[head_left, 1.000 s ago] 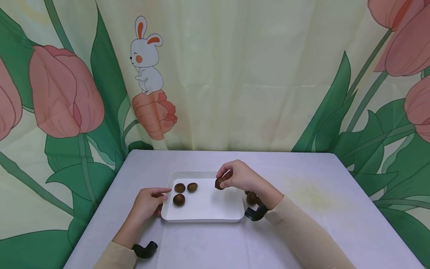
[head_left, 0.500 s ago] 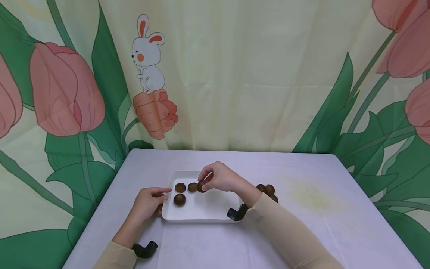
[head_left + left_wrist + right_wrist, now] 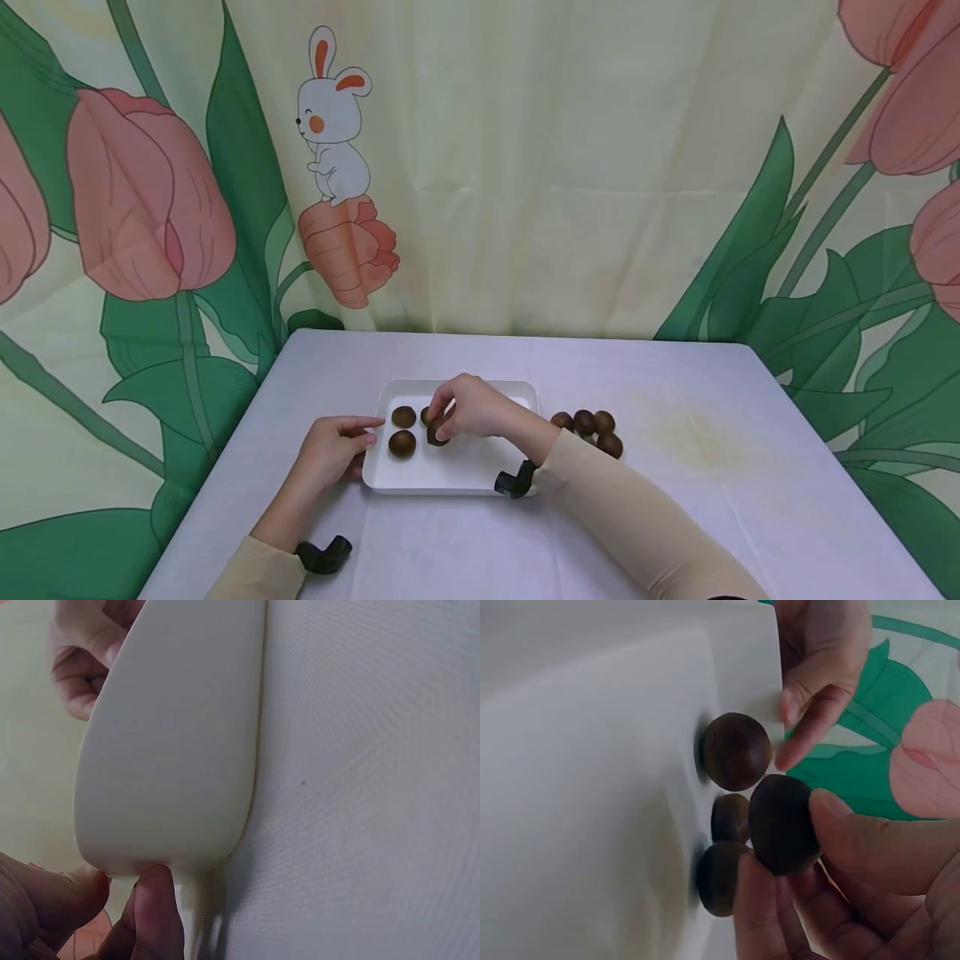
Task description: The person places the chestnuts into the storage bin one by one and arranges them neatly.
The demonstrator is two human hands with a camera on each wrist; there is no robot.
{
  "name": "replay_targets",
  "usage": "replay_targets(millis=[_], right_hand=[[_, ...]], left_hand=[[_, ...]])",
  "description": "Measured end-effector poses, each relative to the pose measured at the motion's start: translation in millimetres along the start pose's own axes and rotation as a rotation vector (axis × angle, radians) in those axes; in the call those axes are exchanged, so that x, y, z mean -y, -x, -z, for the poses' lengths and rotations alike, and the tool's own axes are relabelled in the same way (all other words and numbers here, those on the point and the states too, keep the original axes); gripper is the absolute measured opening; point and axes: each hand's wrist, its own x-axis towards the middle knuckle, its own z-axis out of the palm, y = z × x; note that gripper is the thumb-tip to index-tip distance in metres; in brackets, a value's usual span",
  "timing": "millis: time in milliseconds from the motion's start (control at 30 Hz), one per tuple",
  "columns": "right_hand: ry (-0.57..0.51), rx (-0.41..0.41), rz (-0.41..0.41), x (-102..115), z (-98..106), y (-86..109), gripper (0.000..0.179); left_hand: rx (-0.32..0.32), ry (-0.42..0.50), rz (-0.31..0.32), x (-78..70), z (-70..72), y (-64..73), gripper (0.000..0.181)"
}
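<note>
My right hand pinches a brown chestnut between thumb and fingers, over the left half of a white tray. In the right wrist view it hangs close by three other chestnuts in the tray. One chestnut lies at the back left, with another in front of it. The third is partly hidden behind the right hand's fingers in the head view. At the tray's left end, my left hand holds the rim, thumb and fingertips against the end wall.
Several more chestnuts sit in a cluster on the white tablecloth, just right of the tray. Behind the table hangs a curtain printed with tulips and a rabbit. Dark wrist-worn cameras project beside both sleeves.
My right hand has carried the chestnut leftward across the tray, then slightly toward the front and lower. The chestnut cluster on the right has come into view. The left hand stays at the rim.
</note>
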Motion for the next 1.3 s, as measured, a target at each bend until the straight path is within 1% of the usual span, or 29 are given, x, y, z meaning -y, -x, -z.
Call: replay_targets(millis=[67,200,333,433,533,600,667,767,867,1033,1167,1300], right_hand=[[0.007,0.007,-0.008,1,-2,-0.4,0.024],[-0.013,0.036,-0.023,2,-6,-2.7,0.021],[0.010,0.067,-0.038,3,-7,-3.2,0.021],[0.012,0.109,-0.047,3,-7,-1.9,0.020],[-0.010,0.184,-0.024,5,-7,-0.4,0.020],[-0.021,0.234,0.012,6,-7,-0.1,0.021],[-0.029,0.263,0.043,9,-8,-0.3,0.022],[-0.027,0.281,0.075,15,-11,-1.2,0.025],[0.001,0.300,0.084,25,-17,-1.9,0.029],[0.057,0.354,0.102,37,-28,-3.5,0.031],[0.075,0.382,0.095,41,-36,-6.4,0.030],[0.103,0.382,0.084,43,-42,-10.2,0.030]], left_hand=[[0.001,-0.001,0.000,-0.6,-0.2,0.3,0.032],[-0.004,-0.009,-0.003,-1.4,-0.7,0.6,0.032],[-0.008,-0.013,-0.003,-1.8,-1.2,0.6,0.032],[-0.002,-0.013,-0.002,-2.2,-1.2,0.7,0.032],[0.003,-0.014,-0.004,-1.7,-0.6,0.4,0.032],[0.005,-0.013,-0.009,-0.9,-0.2,-0.2,0.032],[0.006,-0.014,-0.011,-0.5,0.1,-0.3,0.032],[0.009,-0.015,-0.005,-1.0,0.3,-0.5,0.032],[0.014,-0.017,0.001,-1.3,0.9,-0.6,0.032],[0.019,-0.016,-0.016,0.4,2.0,-1.4,0.032],[0.025,-0.008,-0.028,1.0,2.5,-1.9,0.032],[0.033,0.005,-0.032,0.9,2.7,-1.4,0.033]])
